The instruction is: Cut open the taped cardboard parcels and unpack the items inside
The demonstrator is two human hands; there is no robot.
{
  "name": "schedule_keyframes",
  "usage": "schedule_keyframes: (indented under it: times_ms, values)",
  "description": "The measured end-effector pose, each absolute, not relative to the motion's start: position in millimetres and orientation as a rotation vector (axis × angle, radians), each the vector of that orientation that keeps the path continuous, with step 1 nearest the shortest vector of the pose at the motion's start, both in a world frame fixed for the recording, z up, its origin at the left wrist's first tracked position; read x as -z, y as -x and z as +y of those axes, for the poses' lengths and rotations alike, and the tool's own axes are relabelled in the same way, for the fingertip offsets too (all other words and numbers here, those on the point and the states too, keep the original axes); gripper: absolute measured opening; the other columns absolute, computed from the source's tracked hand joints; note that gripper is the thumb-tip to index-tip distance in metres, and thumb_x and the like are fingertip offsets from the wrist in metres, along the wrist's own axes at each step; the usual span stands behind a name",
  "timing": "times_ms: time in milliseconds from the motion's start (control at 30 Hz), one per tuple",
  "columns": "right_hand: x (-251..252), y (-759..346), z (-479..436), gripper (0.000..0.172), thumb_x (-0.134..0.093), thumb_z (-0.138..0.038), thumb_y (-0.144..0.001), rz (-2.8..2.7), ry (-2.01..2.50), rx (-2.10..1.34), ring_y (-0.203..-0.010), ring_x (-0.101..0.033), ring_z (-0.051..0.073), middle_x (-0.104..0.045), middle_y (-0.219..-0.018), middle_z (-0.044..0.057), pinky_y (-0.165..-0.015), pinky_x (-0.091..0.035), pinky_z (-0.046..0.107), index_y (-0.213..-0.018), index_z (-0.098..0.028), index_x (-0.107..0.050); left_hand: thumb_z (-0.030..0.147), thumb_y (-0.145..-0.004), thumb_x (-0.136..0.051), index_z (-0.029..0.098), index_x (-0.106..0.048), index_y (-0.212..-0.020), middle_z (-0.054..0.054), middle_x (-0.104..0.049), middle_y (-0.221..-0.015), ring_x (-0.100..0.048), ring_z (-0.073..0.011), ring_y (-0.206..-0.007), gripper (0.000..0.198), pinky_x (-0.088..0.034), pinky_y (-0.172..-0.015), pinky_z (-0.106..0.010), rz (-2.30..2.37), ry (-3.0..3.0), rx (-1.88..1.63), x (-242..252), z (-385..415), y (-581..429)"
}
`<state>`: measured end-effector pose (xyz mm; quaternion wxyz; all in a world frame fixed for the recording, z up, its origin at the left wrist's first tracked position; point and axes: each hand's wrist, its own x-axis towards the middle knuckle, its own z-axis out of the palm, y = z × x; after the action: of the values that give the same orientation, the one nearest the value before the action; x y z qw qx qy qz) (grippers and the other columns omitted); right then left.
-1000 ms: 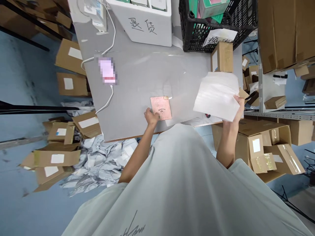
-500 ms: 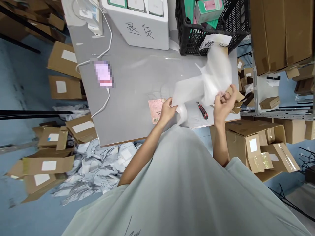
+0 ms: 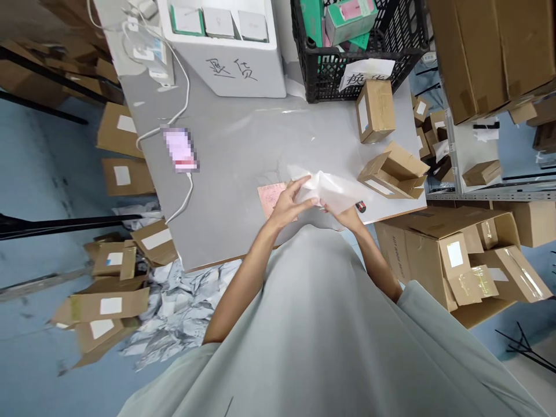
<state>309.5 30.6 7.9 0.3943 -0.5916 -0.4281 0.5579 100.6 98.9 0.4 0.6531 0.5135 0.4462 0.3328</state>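
Note:
A thin, translucent white packing sheet is bunched over the front of the grey table. My left hand grips its left side, thumb and fingers closed around the folds. On the other side my right hand grasps the lower part, its fingertips largely hidden by the material. Whether anything is wrapped inside cannot be seen. Under and beside my left hand lies a pink printed card, partly covered. The end of a red and black utility knife shows just past my right hand.
An open small carton and a closed one stand at the table's right. Behind are a white foam box and a black crate holding green boxes. A cabled phone lies left. A large carton stands right of the table.
My right hand has moved left, close to my left hand. The sheet, earlier spread out to the right, is now gathered between both hands, leaving the two small cartons in plain view.

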Motion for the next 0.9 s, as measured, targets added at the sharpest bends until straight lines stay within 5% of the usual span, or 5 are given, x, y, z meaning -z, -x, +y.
schedule_keyframes:
  times_ms: [200,367,633,767,900]
  values:
    - [-23,-336,45,0.075,-0.082,-0.078,-0.090,-1.142,1.527,-1.207,-0.141,-0.071,0.035,-0.075,-0.152,0.013,-0.119,-0.061,0.051,-0.144,-0.026,-0.079,0.056,-0.087,-0.090,0.021,-0.075,-0.121,-0.007,-0.079,-0.109,-0.077,-0.0275,-0.103,0.051,-0.066,-0.089,-0.038,1.105,-1.258,-0.631,-3,84,-114]
    - [-17,-358,32,0.099,-0.099,-0.073,-0.071,-1.242,1.605,-1.193,-0.151,-0.062,0.038,-0.069,-0.161,0.016,-0.133,-0.047,0.052,-0.152,-0.023,-0.072,0.049,-0.083,-0.091,0.022,-0.069,-0.119,-0.006,-0.080,-0.111,-0.077,-0.0234,-0.102,0.050,-0.064,-0.091,-0.035,0.971,-1.157,-0.698,4,92,-136]
    - [-6,-381,-1,0.060,-0.082,-0.074,-0.085,-0.732,1.568,-1.222,-0.099,-0.071,0.026,-0.078,-0.107,0.006,-0.094,-0.063,0.040,-0.117,-0.023,-0.075,0.042,-0.084,-0.086,0.026,-0.079,-0.125,-0.011,-0.070,-0.148,-0.064,-0.0329,-0.146,0.044,-0.057,-0.120,-0.046,0.928,-1.429,-0.589,-11,102,-197]
    - [-5,-413,-10,0.056,-0.071,-0.069,-0.095,-0.629,1.602,-1.122,-0.106,-0.074,0.030,-0.079,-0.115,0.009,-0.097,-0.064,0.043,-0.128,-0.024,-0.072,0.038,-0.077,-0.092,0.027,-0.073,-0.144,-0.011,-0.070,-0.155,-0.066,-0.0369,-0.147,0.071,-0.056,-0.122,-0.050,0.788,-1.371,-0.383,-13,101,-229]
    - [-9,-446,-20,0.044,-0.066,-0.054,-0.104,-1.023,1.765,-0.823,-0.137,-0.067,0.035,-0.075,-0.142,0.014,-0.122,-0.055,0.054,-0.135,-0.026,-0.076,0.043,-0.083,-0.088,0.020,-0.079,-0.125,-0.011,-0.083,-0.129,-0.077,-0.0354,-0.125,0.049,-0.058,-0.117,-0.052,0.855,-1.250,-0.410,-9,103,-276]
